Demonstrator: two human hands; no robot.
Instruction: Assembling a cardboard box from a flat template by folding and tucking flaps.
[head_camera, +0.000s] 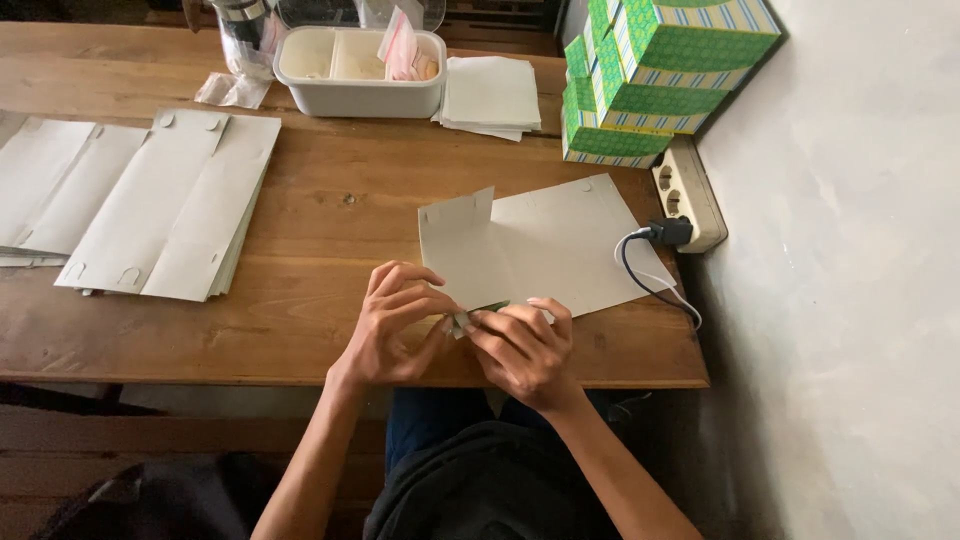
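Observation:
A flat grey cardboard box blank lies on the wooden table near its front edge, its left panel folded up. My left hand and my right hand meet at the blank's near edge. Both pinch a small flap there, where a bit of the green printed side shows. The fingertips of the two hands touch each other.
A stack of unfolded grey blanks lies at the left. At the back stand a white tub, a pile of white paper and stacked green boxes. A power strip with a plugged cable sits at the right edge.

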